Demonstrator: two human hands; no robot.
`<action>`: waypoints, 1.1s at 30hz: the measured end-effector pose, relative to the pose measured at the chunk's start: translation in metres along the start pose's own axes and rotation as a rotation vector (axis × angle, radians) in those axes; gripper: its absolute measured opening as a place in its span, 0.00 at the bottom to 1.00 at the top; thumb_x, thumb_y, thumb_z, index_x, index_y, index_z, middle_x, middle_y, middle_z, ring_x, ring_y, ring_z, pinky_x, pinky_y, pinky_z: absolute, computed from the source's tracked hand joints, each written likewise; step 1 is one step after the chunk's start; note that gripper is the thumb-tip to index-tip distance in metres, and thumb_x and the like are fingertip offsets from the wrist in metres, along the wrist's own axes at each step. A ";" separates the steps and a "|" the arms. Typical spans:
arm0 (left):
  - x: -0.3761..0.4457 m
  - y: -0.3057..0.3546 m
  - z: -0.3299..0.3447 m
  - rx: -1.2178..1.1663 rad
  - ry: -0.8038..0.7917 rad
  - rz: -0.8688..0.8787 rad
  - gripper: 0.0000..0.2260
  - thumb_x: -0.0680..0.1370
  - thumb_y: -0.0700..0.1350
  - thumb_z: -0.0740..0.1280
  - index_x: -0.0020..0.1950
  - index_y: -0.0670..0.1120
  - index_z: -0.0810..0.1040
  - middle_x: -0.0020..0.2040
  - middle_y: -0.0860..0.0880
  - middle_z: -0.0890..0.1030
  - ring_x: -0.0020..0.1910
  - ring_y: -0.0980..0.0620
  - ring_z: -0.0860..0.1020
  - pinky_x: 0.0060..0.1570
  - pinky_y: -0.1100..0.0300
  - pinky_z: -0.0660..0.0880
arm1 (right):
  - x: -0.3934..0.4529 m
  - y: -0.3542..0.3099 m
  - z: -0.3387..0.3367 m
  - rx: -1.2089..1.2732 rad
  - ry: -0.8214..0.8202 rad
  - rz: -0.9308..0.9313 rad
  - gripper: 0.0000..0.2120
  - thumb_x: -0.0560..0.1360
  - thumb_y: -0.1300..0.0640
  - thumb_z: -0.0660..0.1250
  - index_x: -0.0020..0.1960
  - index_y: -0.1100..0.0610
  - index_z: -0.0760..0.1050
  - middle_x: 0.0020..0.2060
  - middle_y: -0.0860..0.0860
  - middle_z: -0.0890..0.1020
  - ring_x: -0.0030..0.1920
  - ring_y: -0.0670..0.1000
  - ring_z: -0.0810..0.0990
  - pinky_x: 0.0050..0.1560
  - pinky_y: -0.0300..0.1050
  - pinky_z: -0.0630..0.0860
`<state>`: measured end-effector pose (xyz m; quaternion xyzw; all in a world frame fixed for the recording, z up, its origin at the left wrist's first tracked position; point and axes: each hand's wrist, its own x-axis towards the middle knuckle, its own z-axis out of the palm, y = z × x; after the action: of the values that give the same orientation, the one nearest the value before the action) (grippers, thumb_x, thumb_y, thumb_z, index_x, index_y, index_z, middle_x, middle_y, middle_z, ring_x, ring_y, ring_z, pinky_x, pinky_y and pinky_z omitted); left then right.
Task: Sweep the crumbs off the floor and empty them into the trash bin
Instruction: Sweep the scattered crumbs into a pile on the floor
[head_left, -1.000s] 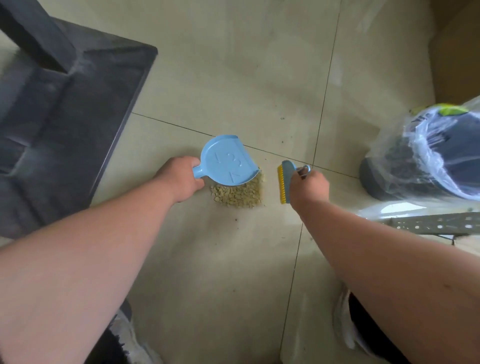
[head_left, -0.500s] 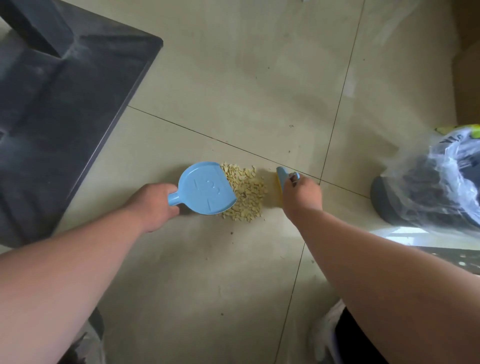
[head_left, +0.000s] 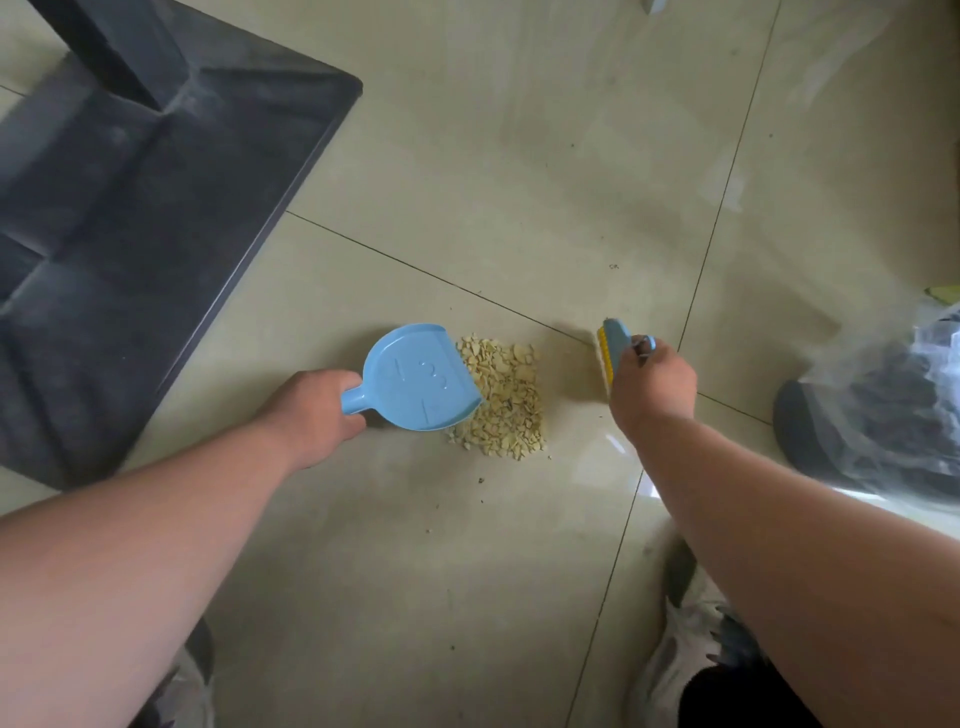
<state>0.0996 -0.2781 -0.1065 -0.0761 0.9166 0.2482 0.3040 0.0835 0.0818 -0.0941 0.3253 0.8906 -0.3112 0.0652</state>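
Partly cropped trash bin (head_left: 878, 415), brush (head_left: 612, 347) half-hidden

Tiled floor (head_left: 519, 156) bears crumbs (head_left: 506, 397), dustpan (head_left: 421, 376), bagged bin (head_left: 872, 415)

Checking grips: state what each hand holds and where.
Left hand holds the blue dustpan by its handle; right hand grips the brush at its handle end.

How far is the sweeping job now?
Done: the crumbs lie gathered in one pile on the floor. In hand: the left hand holds the dustpan at the pile's edge; the right hand holds the brush just clear of it. Left: sweep them into the pan, collect a few strays, empty into the bin.
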 end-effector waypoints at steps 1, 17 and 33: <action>0.001 -0.002 -0.001 -0.008 -0.012 0.013 0.11 0.76 0.39 0.70 0.39 0.50 0.71 0.36 0.49 0.74 0.33 0.46 0.69 0.33 0.57 0.65 | 0.006 0.000 0.002 -0.021 -0.009 -0.013 0.12 0.83 0.56 0.57 0.51 0.57 0.78 0.35 0.52 0.76 0.39 0.61 0.77 0.36 0.47 0.72; -0.026 -0.056 0.002 0.008 -0.062 -0.046 0.10 0.75 0.42 0.71 0.38 0.50 0.72 0.35 0.50 0.75 0.32 0.48 0.70 0.35 0.56 0.67 | -0.026 -0.043 0.045 -0.197 -0.233 -0.347 0.13 0.84 0.57 0.56 0.44 0.54 0.75 0.33 0.51 0.74 0.33 0.54 0.73 0.28 0.44 0.61; -0.016 -0.082 0.010 -0.109 -0.119 -0.087 0.11 0.75 0.47 0.74 0.40 0.47 0.73 0.35 0.53 0.74 0.32 0.52 0.69 0.33 0.58 0.66 | 0.001 -0.078 0.078 -0.078 -0.273 -0.453 0.14 0.84 0.58 0.57 0.57 0.50 0.81 0.40 0.53 0.80 0.38 0.56 0.79 0.32 0.44 0.72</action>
<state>0.1414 -0.3443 -0.1374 -0.1172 0.8778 0.2883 0.3640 0.0277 -0.0108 -0.1163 0.0702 0.9349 -0.3244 0.1258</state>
